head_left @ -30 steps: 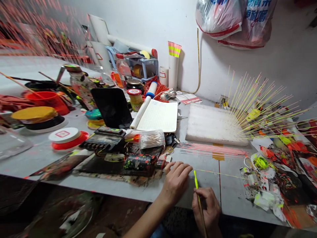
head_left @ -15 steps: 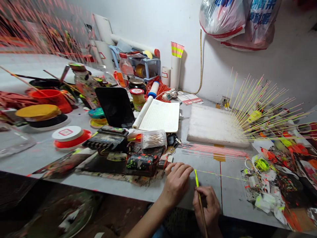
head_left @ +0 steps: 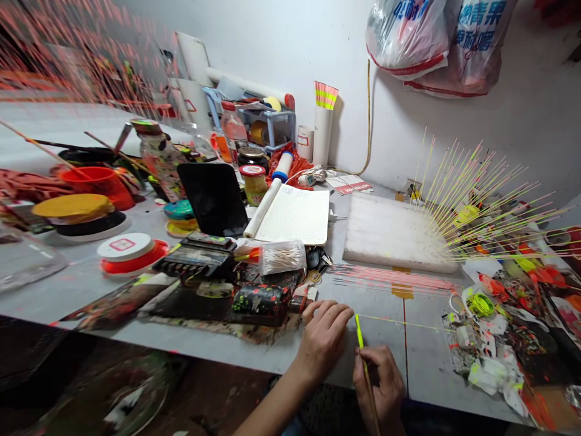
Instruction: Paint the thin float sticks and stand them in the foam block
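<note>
A thin paintbrush (head_left: 367, 372) is in my right hand (head_left: 384, 384), pinched by thumb and fingers. Bright yellow paint coats its tip, which meets a thin yellow-green stick (head_left: 408, 323) near my left fingertips. My left hand (head_left: 324, 333) is closed around the near end of this stick, which runs out level to the right; the fingers hide the held part. Just left of that hand lies a paint-spattered black motor (head_left: 261, 301). Pink-tipped thin sticks (head_left: 390, 277) lie in a row behind my hands.
A white foam block (head_left: 394, 233) with many sticks stuck in it stands at the back right. Paint-smeared scraps (head_left: 494, 363) cover the right side. An open notebook (head_left: 295, 215), a cotton swab box (head_left: 282, 257) and a dark tablet (head_left: 212, 200) stand behind the motor.
The brush tip has shifted very slightly left along the stick, staying beside my left fingertips. The camera view has tilted a little; both grips look the same.
</note>
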`<state>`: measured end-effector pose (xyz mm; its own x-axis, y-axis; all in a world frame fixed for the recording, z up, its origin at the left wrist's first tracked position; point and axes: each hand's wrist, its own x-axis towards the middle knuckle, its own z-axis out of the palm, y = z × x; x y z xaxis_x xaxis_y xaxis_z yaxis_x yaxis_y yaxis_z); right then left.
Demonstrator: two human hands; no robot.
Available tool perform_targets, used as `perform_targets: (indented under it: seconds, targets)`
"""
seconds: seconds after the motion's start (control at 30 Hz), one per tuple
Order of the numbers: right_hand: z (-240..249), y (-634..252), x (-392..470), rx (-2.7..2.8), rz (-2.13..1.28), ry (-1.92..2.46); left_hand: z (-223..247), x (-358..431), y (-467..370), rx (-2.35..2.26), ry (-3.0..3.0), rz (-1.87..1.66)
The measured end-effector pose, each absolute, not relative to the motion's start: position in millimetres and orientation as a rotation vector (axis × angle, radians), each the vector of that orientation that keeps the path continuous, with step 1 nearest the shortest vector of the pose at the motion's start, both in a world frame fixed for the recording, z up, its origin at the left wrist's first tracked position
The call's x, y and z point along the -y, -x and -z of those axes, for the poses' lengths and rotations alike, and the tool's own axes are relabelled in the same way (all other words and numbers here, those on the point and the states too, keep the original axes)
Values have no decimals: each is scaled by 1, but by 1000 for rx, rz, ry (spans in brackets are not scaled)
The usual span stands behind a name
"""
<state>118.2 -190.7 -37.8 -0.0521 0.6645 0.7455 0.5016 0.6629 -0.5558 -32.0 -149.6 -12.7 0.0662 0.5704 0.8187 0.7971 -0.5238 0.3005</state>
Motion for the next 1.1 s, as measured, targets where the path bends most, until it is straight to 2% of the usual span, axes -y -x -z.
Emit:
perform_targets:
  seconds: [0.77, 1.1]
  targets:
    - [49, -124, 195, 1631, -209, 1032, 15, 149, 31, 1400, 2110, 1451]
    - [46, -118, 199, 1701, -254, 851, 13, 150, 53, 1378, 2115, 1381]
